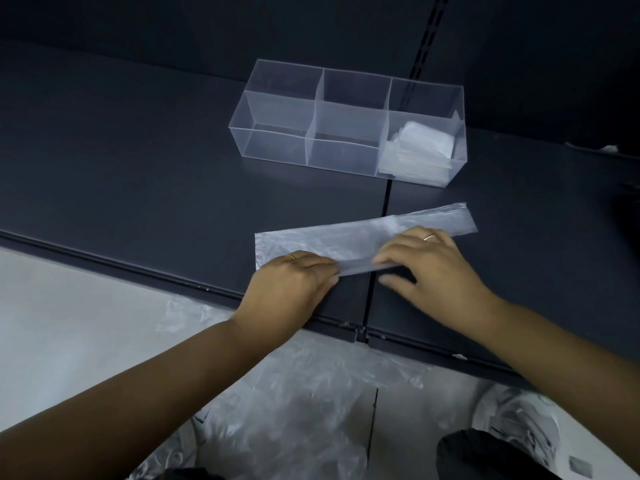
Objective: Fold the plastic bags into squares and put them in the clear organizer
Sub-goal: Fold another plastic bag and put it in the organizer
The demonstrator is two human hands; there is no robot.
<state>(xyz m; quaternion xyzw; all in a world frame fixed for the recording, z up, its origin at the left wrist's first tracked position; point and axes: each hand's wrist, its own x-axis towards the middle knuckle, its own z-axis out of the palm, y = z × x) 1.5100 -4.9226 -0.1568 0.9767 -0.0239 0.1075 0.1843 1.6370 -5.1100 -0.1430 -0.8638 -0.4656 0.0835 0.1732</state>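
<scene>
A clear plastic bag [346, 237], folded into a long narrow strip, lies on the dark shelf [138, 174]. My left hand [294, 282] pinches the strip's near edge at its left part. My right hand [426, 268] pinches the same near edge to the right of the middle, its thumb under the lifted fold. Behind the strip stands the clear organizer [346, 123] with three compartments. Folded bags [419, 147] fill its right compartment; the other two hold nothing.
Loose clear plastic bags [294, 393] lie in a heap on the light floor below the shelf's front edge. A seam [377, 271] runs across the shelf under the strip. A dark upright with slots [426, 32] rises behind the organizer.
</scene>
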